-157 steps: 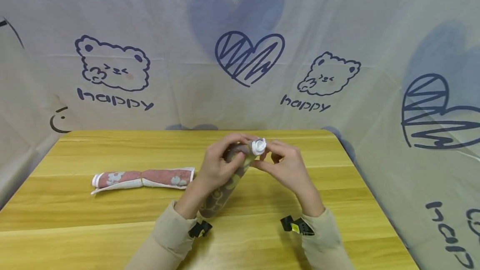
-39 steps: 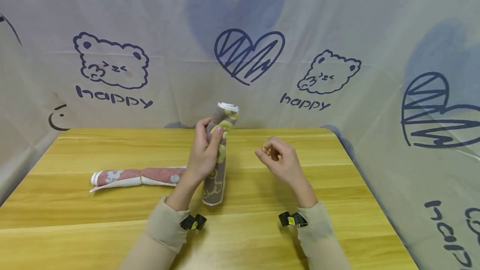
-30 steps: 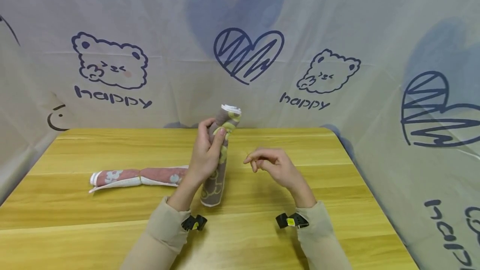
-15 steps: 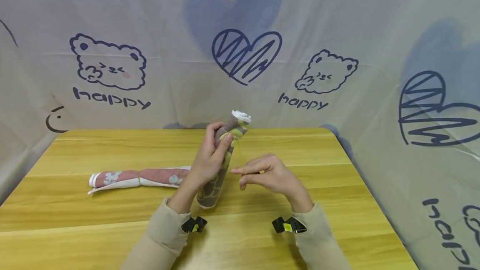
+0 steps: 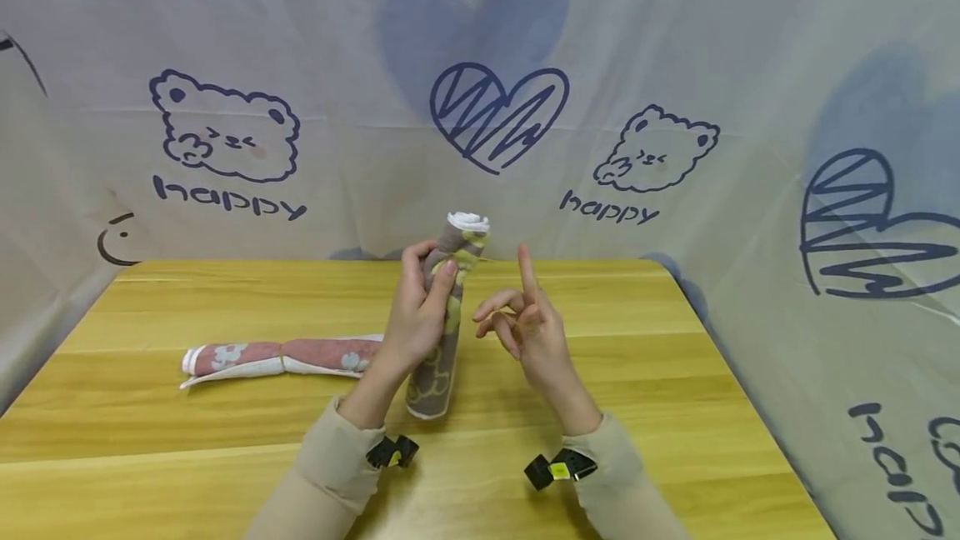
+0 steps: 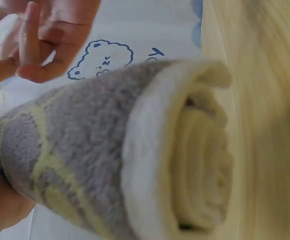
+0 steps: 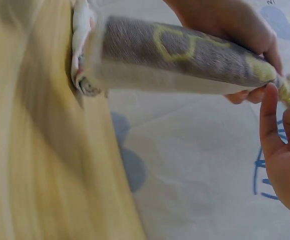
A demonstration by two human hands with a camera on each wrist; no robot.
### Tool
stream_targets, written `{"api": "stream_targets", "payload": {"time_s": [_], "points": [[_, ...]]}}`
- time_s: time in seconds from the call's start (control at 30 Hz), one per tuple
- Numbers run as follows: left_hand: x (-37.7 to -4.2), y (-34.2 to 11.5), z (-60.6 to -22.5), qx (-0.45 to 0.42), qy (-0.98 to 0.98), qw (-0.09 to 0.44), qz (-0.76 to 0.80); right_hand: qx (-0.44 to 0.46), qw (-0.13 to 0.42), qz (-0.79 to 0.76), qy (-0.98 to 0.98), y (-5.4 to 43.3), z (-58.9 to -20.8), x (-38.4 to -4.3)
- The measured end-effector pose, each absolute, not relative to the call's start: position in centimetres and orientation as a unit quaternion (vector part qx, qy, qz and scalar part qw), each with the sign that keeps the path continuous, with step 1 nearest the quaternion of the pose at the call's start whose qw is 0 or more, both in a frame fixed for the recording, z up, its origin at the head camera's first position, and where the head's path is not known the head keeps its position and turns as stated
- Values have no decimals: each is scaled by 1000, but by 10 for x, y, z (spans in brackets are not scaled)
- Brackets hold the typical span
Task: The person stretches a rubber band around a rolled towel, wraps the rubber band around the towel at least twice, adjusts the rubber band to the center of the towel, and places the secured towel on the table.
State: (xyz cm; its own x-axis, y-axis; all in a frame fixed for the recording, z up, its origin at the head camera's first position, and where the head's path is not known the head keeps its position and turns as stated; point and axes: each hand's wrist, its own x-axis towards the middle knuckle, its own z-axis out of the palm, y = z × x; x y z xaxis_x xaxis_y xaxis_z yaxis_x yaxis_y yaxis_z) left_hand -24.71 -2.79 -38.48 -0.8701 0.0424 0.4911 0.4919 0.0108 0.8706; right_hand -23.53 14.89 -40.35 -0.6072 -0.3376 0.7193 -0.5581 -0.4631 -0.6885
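Observation:
My left hand (image 5: 420,307) grips a rolled grey-and-yellow towel (image 5: 433,373) near its upper end, thumb across the front. The roll leans upright over the table, its white coiled end on top. A thin yellow rubber band (image 5: 495,260) stretches from the roll's pinched neck toward my right hand (image 5: 536,332). That hand stands just right of the towel, index finger pointing up, the other fingers bent with the band hooked on them. The left wrist view shows the roll's lower white end (image 6: 155,150) close up. In the right wrist view the left fingers are partly behind the towel.
A rolled pink towel (image 5: 322,354) with pale flowers lies at the left on the wooden table (image 5: 637,407), a band around its middle. Behind the table hangs a light printed cloth (image 5: 360,48) with bears and hearts.
The right hand, earlier at the roll's end, has drawn away, turned and raised its index finger, with the band now stretched. The grey towel has tipped more upright in the left hand.

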Motion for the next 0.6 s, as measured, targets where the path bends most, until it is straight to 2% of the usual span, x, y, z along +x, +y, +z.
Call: {"api": "stream_targets", "payload": {"time_s": [0.37, 0.6], "points": [[-243, -18, -386, -250, -636, 209, -700, 228, -55, 840, -490, 151, -419, -235], [-245, -16, -394, -295, -678, 223, -636, 129, -83, 884, -442, 155, -419, -239]]}}
